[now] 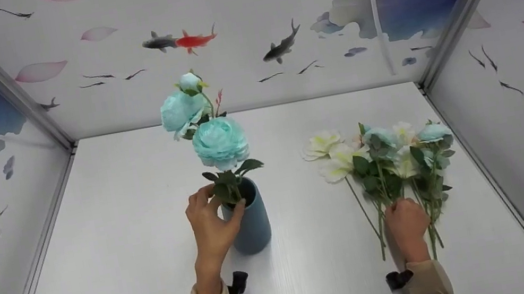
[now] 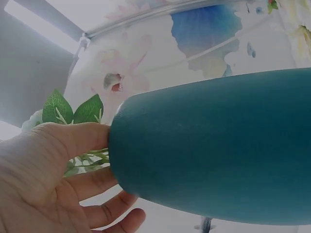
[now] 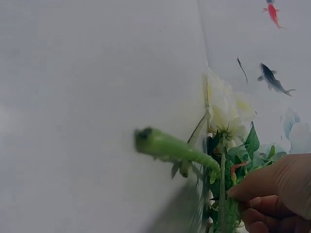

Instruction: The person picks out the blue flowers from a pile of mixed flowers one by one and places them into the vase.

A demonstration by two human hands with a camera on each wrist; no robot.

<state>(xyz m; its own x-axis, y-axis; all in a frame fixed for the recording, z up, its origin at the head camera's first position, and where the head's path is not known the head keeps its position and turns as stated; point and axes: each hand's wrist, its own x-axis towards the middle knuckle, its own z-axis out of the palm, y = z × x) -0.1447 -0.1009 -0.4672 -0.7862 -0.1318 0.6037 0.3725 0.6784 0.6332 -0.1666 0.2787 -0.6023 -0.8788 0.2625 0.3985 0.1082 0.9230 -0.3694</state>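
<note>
At the mouth of a blue vase [image 1: 251,227], my left hand [image 1: 214,225] holds the rim, thumb on the near side and fingers on the far left. Turquoise flowers [image 1: 221,143] with green leaves [image 2: 87,109] rise from the vase, their stems passing between thumb and fingers. The left wrist view has the vase's smooth side [image 2: 209,150] filling its right half. To the right, my right hand [image 1: 407,221] pinches a green stem in a bunch of white and turquoise flowers [image 1: 384,139]. One cut stem end [image 3: 165,145] juts toward the right wrist camera.
The bunch lies on the white table [image 1: 121,236], its loose stems [image 1: 366,209] pointing toward the near edge. Printed panels [image 1: 240,86] with fish and petals enclose the table at the back and both sides. Black wrist devices [image 1: 238,286] are worn at both sleeves.
</note>
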